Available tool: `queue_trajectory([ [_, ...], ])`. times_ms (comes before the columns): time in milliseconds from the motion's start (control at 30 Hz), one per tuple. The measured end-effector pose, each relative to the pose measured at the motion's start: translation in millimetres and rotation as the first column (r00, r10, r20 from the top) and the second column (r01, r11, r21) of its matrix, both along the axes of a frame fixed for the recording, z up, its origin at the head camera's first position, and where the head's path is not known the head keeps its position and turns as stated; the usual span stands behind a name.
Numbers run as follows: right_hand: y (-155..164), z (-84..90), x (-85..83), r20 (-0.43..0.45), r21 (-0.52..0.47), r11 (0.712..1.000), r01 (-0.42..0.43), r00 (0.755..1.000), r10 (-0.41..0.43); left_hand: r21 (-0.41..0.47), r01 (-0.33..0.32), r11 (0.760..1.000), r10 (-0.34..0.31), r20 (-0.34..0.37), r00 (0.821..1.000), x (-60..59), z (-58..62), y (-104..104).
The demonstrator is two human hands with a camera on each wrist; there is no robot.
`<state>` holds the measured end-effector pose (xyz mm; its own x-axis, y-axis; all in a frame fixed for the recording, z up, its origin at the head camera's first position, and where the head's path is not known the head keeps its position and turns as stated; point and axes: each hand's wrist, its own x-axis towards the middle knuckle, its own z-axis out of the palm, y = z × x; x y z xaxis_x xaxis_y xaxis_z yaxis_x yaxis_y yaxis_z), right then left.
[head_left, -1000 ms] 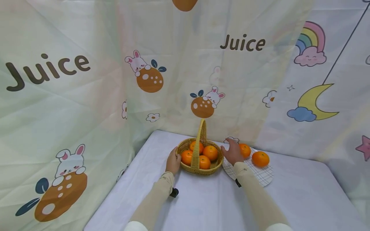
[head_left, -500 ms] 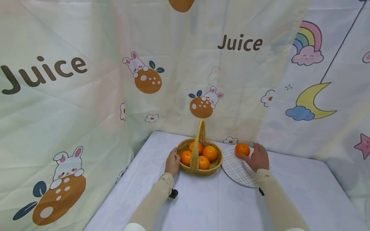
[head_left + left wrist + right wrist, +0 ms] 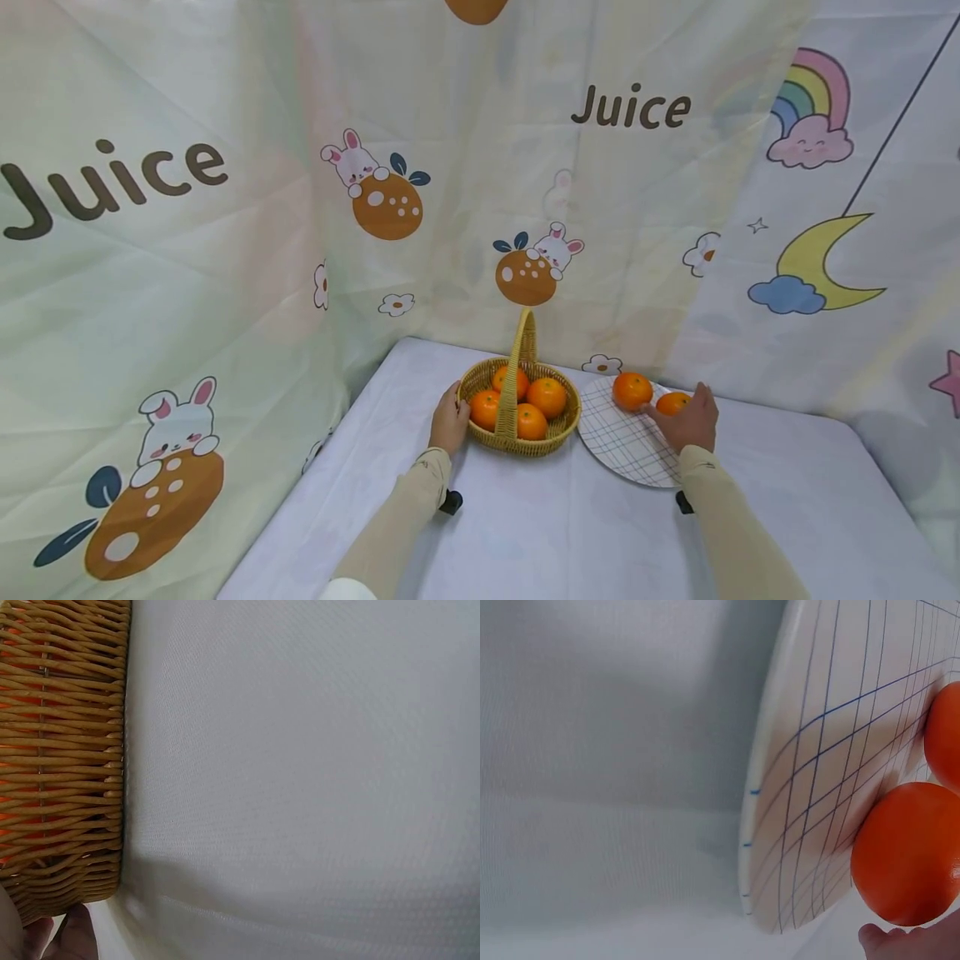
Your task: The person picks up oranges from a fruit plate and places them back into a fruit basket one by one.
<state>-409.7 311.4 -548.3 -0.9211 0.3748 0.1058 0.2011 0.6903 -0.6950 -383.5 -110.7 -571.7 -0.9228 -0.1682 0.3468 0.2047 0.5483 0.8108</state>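
The left hand (image 3: 447, 421) grips the left side of the basket (image 3: 525, 448), its fingertips also showing against the wicker in the left wrist view. The basket stands upright on the table (image 3: 517, 542), its handle (image 3: 508, 408) arching over four oranges (image 3: 547, 397), two on each side of it. Just to the right of the basket lies the plate (image 3: 626, 446), white with a grid of thin lines, bearing two more. The left orange (image 3: 632, 391) sits near the far edge; the right orange (image 3: 672, 402) lies at the plate's right side, partly hidden by the right hand (image 3: 688, 423). That hand is spread, thumb in front and fingers to the right of the fruit, unclenched. Both arms wear beige sleeves (image 3: 390, 525), and a cloth (image 3: 450, 100) printed with rabbits hangs behind the table
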Motion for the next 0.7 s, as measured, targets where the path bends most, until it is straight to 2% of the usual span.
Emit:
queue_trajectory([
  [167, 3.3, -3.7, -0.6, 0.026, -0.102, 0.994, 0.026, 0.999, -0.024, 0.024, 0.016, 1.000, -0.017, 0.048, 0.999, 1.3, 2.7, -0.1],
  [300, 7.0, -9.0, -0.6, 0.031, -0.146, 0.989, 0.039, 0.999, -0.035, 0.028, 0.014, 1.000, -0.016, 0.071, 0.997, 1.2, 2.4, 0.2],
  [533, 10.0, -15.1, 0.1, -0.004, -0.087, 0.995, 0.053, 0.999, -0.054, 0.023, 0.016, 1.000, -0.017, 0.068, 0.998, 0.3, 1.4, -0.3],
  [700, 11.4, -16.0, 2.6, -0.037, -0.068, 0.997, 0.027, 0.999, -0.029, 0.011, 0.017, 1.000, -0.018, 0.057, 0.998, -0.3, 1.3, -1.0],
])
